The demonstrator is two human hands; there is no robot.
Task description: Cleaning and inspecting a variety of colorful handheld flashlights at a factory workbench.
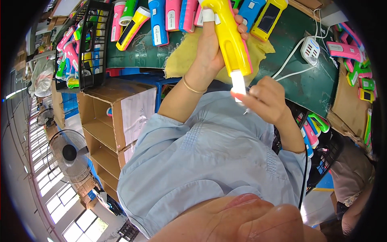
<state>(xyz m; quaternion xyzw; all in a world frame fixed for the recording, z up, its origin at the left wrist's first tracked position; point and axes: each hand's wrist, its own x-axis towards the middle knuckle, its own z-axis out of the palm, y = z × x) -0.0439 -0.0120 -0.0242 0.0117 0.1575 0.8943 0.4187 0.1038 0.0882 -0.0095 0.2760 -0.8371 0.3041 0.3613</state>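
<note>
A yellow flashlight (233,44) with a pink edge is held up over the table, my left hand (209,54) wrapped around its body. White tape covers the thumb of that hand. From the flashlight's lower end sticks a bright white rectangular piece (238,82), which glows. My right hand (268,101) pinches the end of this piece, its fingertip lit reddish; a thin metal tip shows below the fingers. Beneath my left hand a yellow cloth (177,58) lies on the green tabletop (133,56). Behind stand a blue flashlight (158,24) and several others in pink, green and yellow.
A white multi-port USB charger (310,50) with cables lies on the right. More flashlights fill a black crate (98,44) at left and a cardboard tray (346,103) at far right. Cardboard shelves (102,121) and a fan (69,153) stand lower left. Another person's arm (358,213) shows lower right.
</note>
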